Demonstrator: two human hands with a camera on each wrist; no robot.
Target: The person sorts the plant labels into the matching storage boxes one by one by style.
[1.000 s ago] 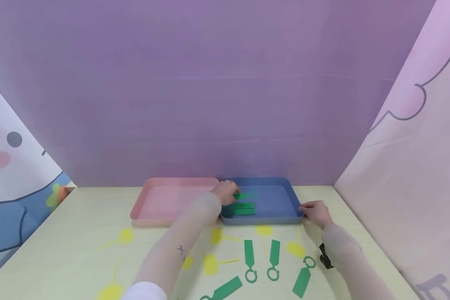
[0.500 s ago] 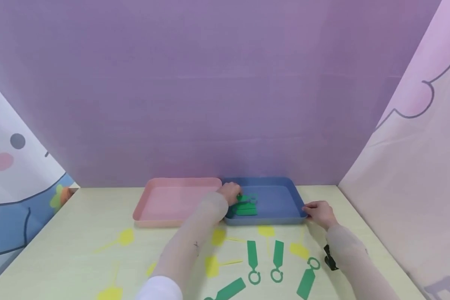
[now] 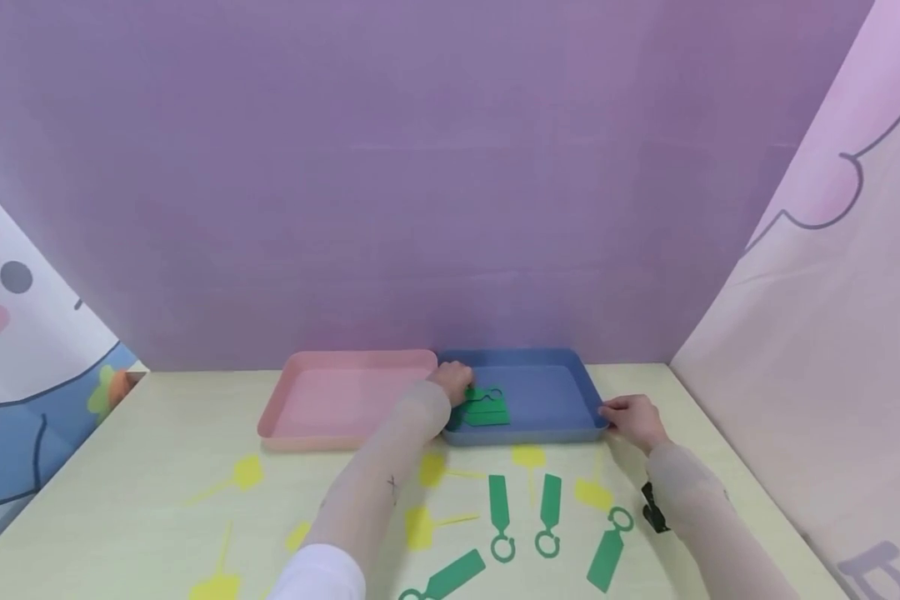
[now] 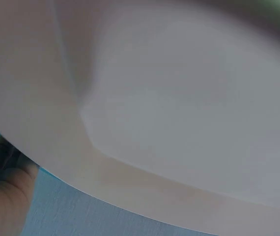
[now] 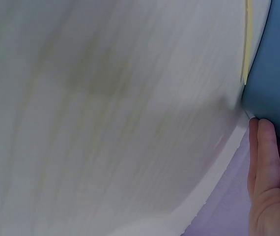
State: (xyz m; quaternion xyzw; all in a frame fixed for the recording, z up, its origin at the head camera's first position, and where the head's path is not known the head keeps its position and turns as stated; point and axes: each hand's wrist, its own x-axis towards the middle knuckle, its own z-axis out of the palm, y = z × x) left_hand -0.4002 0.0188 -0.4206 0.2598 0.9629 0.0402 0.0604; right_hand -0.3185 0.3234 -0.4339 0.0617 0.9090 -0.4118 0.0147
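My left hand [image 3: 452, 382] reaches into the left part of the blue tray [image 3: 543, 437], its fingers curled at a green ring-ended tag [image 3: 483, 392]. That tag lies against other flat green tags [image 3: 489, 415] in the tray. The fingertips are partly hidden, so the exact grip is hard to see. At the tray's right front corner, my right hand [image 3: 636, 419] pinches the rim between thumb and fingers. The right wrist view shows these fingers [image 5: 266, 152] against the blue wall. In the left wrist view only part of the left hand [image 4: 7, 196] appears, at the lower left.
A pink tray [image 3: 315, 444] stands left of the blue one. In front lie several green tags [image 3: 498, 500] with rings and several yellow tags [image 3: 420, 527] with thin tails. A black object [image 3: 652, 510] is beside the right forearm. A purple wall [image 3: 450, 208] rises behind.
My left hand has lowered the green tag onto the others in the blue tray, its ring swinging nearer to them. The right hand stays at the tray's rim.
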